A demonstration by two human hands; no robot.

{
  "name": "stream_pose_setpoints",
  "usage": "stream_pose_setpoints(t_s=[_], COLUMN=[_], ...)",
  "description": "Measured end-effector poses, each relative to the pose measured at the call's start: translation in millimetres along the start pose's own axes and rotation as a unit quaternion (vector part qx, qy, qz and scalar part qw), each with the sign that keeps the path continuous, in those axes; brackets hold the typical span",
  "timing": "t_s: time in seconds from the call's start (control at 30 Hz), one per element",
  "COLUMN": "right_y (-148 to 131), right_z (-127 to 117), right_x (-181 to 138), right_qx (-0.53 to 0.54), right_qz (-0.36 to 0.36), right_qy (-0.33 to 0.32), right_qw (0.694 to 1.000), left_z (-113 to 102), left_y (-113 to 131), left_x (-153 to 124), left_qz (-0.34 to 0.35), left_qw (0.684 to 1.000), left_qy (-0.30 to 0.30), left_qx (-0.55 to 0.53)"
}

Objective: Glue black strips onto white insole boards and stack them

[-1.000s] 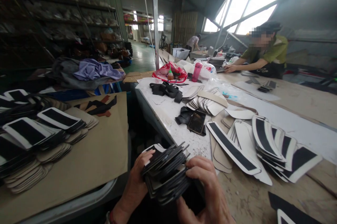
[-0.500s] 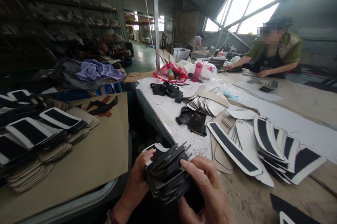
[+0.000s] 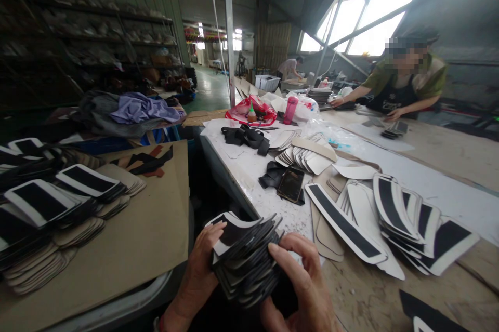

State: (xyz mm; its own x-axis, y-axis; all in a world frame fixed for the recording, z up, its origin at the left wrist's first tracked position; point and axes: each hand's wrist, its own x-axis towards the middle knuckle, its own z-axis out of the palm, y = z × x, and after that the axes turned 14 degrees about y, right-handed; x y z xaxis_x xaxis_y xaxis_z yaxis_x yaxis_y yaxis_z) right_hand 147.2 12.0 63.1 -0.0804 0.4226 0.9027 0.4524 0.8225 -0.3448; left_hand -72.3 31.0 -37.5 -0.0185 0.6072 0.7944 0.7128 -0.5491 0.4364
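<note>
Left hand point(image 3: 199, 264): gripping panel stack point(image 3: 249, 262). Right hand point(image 3: 302, 277): curled against it. Left-side panels point(image 3: 41, 201): already black-striped. Far white pieces point(image 3: 310, 157): seemingly bare.

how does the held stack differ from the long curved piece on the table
The stack has many layers; the long piece is one panel. The stack mostly shows edges, the long piece its broad face. The stack sits between the left hand and right hand; the long piece lies untouched. Both show black with white borders.
</note>
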Motion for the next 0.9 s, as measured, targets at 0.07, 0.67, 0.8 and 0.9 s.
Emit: stream_pose_setpoints(t_s=[0.07, 0.67, 0.8, 0.9], right_y=[-0.6, -8.5, -9.5, -10.7], right_z=[0.2, 1.3, -0.7, -2.7], right_x=[0.6, 1.0, 1.3, 3.1], right_qx=[0.003, -0.053, -0.083, -0.103], right_qz=[-0.003, 0.011, 0.007, 0.012], right_qy=[0.007, 0.009, 0.003, 0.0], right_qw=[1.0, 0.998, 0.997, 0.995], left_z=[-1.0, -0.6, -0.2, 0.0], left_y=[0.7, 5.2, 2.0, 0.0], left_x=[2.6, 0.4, 0.8, 1.5], left_qz=[0.008, -0.013, 0.003, 0.008], left_qw=[1.0, 1.0, 1.0, 0.999], left_qy=[0.007, 0.012, 0.013, 0.012], left_qx=[0.005, 0.018, 0.026, 0.03])
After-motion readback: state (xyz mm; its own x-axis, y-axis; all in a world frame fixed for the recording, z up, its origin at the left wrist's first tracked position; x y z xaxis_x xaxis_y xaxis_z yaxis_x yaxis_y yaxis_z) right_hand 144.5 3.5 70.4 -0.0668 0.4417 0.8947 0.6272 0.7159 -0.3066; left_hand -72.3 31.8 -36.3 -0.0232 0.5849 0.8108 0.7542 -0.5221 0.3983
